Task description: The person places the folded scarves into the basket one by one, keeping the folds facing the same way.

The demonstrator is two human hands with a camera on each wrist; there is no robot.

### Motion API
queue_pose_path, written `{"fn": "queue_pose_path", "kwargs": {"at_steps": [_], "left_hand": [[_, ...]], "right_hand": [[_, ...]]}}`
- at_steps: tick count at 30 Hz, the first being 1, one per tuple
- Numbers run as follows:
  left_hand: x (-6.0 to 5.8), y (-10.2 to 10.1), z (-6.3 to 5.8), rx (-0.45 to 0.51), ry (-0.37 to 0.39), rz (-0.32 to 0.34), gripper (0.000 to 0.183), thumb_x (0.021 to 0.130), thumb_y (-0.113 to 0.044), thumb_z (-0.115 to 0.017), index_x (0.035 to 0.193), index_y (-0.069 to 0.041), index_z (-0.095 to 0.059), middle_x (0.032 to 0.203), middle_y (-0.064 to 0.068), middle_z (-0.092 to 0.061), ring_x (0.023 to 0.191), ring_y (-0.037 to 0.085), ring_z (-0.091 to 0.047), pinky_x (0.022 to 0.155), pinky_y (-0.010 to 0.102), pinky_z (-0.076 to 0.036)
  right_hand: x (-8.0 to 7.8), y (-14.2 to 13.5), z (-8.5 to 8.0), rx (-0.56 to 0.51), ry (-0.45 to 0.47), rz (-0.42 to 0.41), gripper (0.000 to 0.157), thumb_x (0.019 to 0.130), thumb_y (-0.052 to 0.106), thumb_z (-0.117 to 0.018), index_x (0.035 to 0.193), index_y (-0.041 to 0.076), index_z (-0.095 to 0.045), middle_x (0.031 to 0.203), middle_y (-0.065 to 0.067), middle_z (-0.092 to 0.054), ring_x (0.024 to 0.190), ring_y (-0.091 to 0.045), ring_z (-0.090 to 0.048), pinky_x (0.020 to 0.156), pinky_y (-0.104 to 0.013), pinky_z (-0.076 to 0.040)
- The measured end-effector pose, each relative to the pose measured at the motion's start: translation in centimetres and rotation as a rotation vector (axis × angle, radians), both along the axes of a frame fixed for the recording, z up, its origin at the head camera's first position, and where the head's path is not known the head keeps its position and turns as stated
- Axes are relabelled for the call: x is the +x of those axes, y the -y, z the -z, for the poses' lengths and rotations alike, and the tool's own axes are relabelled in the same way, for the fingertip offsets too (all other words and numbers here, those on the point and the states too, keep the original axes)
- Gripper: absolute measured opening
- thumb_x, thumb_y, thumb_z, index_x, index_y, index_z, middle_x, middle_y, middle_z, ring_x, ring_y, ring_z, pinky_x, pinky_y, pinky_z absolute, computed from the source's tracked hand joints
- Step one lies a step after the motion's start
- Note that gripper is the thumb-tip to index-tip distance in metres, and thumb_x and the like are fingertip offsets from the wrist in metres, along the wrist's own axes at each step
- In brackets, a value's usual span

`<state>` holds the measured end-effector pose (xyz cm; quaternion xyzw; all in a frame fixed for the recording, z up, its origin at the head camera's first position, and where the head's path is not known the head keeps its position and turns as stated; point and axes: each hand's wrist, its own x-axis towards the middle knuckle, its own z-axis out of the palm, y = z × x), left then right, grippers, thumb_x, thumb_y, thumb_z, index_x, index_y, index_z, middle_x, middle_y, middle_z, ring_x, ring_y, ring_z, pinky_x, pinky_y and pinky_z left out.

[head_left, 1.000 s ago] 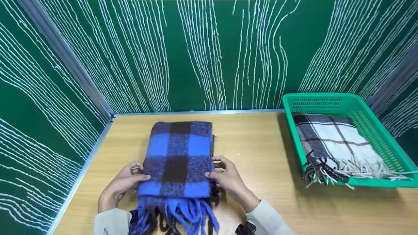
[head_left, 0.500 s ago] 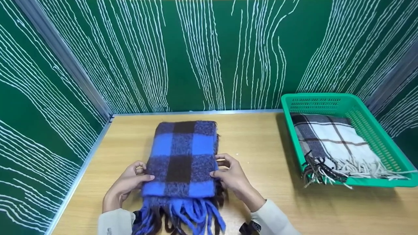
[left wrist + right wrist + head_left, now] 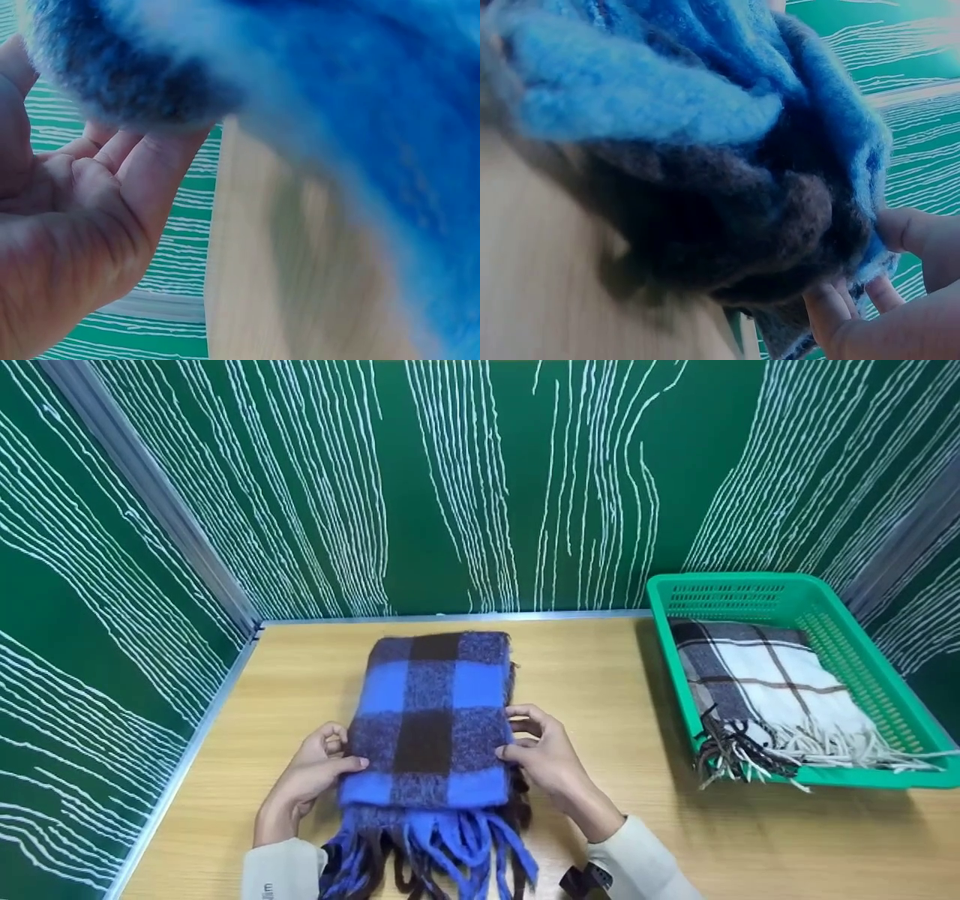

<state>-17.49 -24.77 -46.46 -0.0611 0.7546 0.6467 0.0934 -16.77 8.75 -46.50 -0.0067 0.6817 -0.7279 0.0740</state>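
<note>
A folded scarf (image 3: pixel 427 720) in blue and dark brown checks lies over the wooden table, its thick fringe toward the person. My left hand (image 3: pixel 311 776) grips its left side, thumb on top and fingers tucked under the edge. On the opposite side my right hand (image 3: pixel 551 754) pinches the folded layers the same way. The left wrist view has the left hand's fingers (image 3: pixel 161 161) beneath a fuzzy edge of the scarf (image 3: pixel 142 67). In the right wrist view, the right hand (image 3: pixel 900 300) holds the stacked layers near brown and blue fringe (image 3: pixel 645 97).
At the right stands a green plastic basket (image 3: pixel 915 720) holding a folded white, grey and brown plaid scarf (image 3: pixel 795 682), whose fringe hangs over the front rim. Green panels with white wavy lines (image 3: pixel 450 472) enclose the wooden table (image 3: pixel 600 682) at the back and sides.
Both hands have shifted to the right and slightly away from the person, carrying the folded blue checked scarf along. The basket and its contents stay in place.
</note>
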Motion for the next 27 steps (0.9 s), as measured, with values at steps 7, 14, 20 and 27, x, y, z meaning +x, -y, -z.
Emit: {"fn": "queue_pose_path", "kwargs": {"at_steps": [7,14,20,27], "left_hand": [[-0.2,-1.3,-0.3,-0.003,-0.026,0.013,0.039,0.081,0.012,-0.073,0.098,-0.006,-0.043,0.077,-0.001,-0.027,0.069,0.013,-0.031,0.064,0.025,-0.032],[-0.2,-2.8,-1.1,0.043,-0.034,0.014,0.042,0.082,0.013,-0.072,0.104,-0.005,-0.042,0.079,0.0,-0.041,0.076,0.013,-0.044,0.071,0.025,-0.042],[-0.2,-3.8,-1.8,0.058,-0.016,0.028,0.065,0.087,0.007,-0.073,0.142,-0.002,-0.04,0.13,0.026,-0.067,0.11,0.028,-0.069,0.083,0.032,-0.058],[-0.4,-4.9,-2.4,0.114,-0.018,0.081,0.079,0.089,0.009,-0.071,0.158,-0.001,-0.035,0.136,0.03,-0.063,0.113,0.031,-0.07,0.083,0.035,-0.061]], "right_hand": [[-0.2,-1.3,-0.9,-0.004,0.003,0.003,0.052,0.083,-0.014,-0.068,0.134,-0.006,-0.058,0.122,-0.021,-0.064,0.091,-0.021,-0.07,0.079,-0.028,-0.058],[0.0,-2.6,-1.9,0.006,0.003,0.011,0.052,0.086,-0.013,-0.067,0.136,-0.006,-0.057,0.126,-0.022,-0.063,0.094,-0.021,-0.07,0.078,-0.028,-0.058],[0.1,-3.7,-2.8,0.018,-0.008,0.036,0.052,0.086,-0.014,-0.067,0.137,-0.006,-0.058,0.126,-0.021,-0.064,0.096,-0.021,-0.071,0.079,-0.027,-0.058],[0.2,-5.1,-3.5,0.017,-0.033,0.041,0.053,0.086,-0.015,-0.066,0.137,-0.008,-0.056,0.125,-0.021,-0.064,0.096,-0.02,-0.07,0.079,-0.027,-0.059]]}}
